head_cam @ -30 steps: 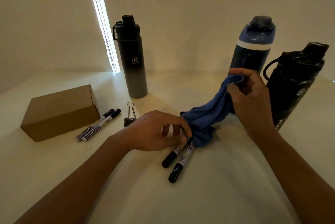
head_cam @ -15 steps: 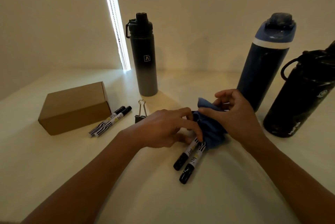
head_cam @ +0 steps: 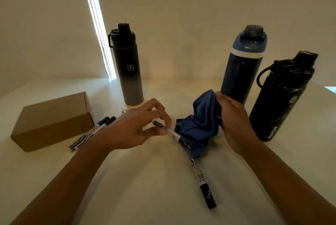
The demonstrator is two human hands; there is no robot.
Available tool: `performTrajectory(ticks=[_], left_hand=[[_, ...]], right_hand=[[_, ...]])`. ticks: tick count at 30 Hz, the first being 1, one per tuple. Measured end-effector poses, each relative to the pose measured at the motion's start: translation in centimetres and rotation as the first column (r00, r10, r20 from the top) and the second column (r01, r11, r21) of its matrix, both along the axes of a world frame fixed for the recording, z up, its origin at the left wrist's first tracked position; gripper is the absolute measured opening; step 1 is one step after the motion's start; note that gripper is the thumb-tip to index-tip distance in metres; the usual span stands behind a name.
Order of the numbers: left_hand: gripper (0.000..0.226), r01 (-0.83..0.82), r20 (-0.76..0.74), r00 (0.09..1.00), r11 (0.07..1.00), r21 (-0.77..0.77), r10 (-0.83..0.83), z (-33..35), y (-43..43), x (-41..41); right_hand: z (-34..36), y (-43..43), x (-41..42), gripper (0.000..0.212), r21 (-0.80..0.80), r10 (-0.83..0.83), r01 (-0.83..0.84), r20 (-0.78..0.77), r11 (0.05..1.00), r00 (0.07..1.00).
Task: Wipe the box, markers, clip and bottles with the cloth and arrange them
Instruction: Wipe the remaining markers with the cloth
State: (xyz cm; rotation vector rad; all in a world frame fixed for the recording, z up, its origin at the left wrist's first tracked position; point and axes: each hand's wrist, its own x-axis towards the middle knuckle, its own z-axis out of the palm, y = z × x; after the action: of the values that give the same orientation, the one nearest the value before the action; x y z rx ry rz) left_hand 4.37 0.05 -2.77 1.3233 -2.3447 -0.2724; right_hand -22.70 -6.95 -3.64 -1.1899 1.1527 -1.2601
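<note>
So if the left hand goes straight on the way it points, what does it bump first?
Most likely the blue cloth, bunched in the right hand. The left hand points rightward, pinching a marker whose far end already reaches the cloth. Depth is hard to judge, but nothing else shows between them.

My left arm runs up from the lower left corner and my right arm from the lower right, both forearms bare, the hands near each other at mid-frame. My left hand (head_cam: 134,128) shows its back, fingers curled, thumb and fingertips pinching a marker (head_cam: 171,132) at its right side. My right hand (head_cam: 234,121), just right of centre, stands on edge, fingers gripping a cloth (head_cam: 200,123).
</note>
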Motion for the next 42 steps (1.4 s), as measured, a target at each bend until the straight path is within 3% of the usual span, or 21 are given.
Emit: performTrajectory(ticks=[2,4,7,11,17,19,22,25,30,36,42], left_hand=[[0.015,-0.062,-0.067,0.996,0.993,-0.098,0.055,-0.1,-0.3,0.0],[0.007,-0.145,-0.118,0.985,0.97,-0.196,0.123,-0.4,-0.5,-0.5],[0.022,-0.25,-0.222,0.956,0.928,-0.277,0.191,-0.6,-0.5,-1.4],[0.019,-0.279,-0.294,0.937,0.914,-0.293,0.191,-0.8,-0.3,-2.3],[0.027,-0.369,-0.321,0.909,0.872,-0.323,0.266,-1.1,-0.6,-2.4],[0.03,-0.392,-0.327,0.901,0.86,-0.327,0.286,-1.2,-0.7,-2.3],[0.036,-0.44,-0.349,0.877,0.842,-0.311,0.33,-1.5,-0.9,-2.3],[0.04,-0.473,-0.384,0.857,0.822,-0.318,0.344,-1.3,-0.7,-2.7],[0.036,-0.468,-0.46,0.839,0.817,-0.336,0.292,-0.5,-0.1,-3.5],[0.022,-0.393,-0.442,0.87,0.849,-0.353,0.219,-0.3,0.2,-4.2],[0.021,-0.353,-0.387,0.898,0.865,-0.356,0.208,-0.3,0.4,-4.6]], right_hand=[[0.4,0.1,0.0,0.035,0.022,0.015,-0.018,0.134,1.0,0.991],[0.7,0.3,0.0,0.058,0.012,0.066,-0.07,0.203,0.997,0.977],[1.0,0.5,0.0,0.086,0.038,0.125,-0.131,0.127,0.991,0.984],[0.1,0.4,0.0,0.045,0.059,0.09,-0.093,0.058,0.994,0.994],[0.4,0.0,-0.3,0.015,0.042,0.104,-0.117,0.23,0.992,0.968],[0.9,0.3,-0.1,0.016,-0.037,0.09,-0.083,0.242,0.996,0.966],[1.4,1.2,0.1,0.015,-0.258,0.004,0.014,0.069,0.966,0.998],[1.3,2.1,0.6,0.017,-0.39,0.011,-0.028,-0.046,0.92,0.999],[0.7,2.9,1.2,0.032,-0.443,0.144,-0.18,-0.113,0.878,0.983],[0.5,2.9,1.4,0.025,-0.508,0.05,-0.076,-0.065,0.858,0.997],[0.6,2.5,1.3,0.037,-0.5,0.092,-0.093,-0.027,0.861,0.995]])
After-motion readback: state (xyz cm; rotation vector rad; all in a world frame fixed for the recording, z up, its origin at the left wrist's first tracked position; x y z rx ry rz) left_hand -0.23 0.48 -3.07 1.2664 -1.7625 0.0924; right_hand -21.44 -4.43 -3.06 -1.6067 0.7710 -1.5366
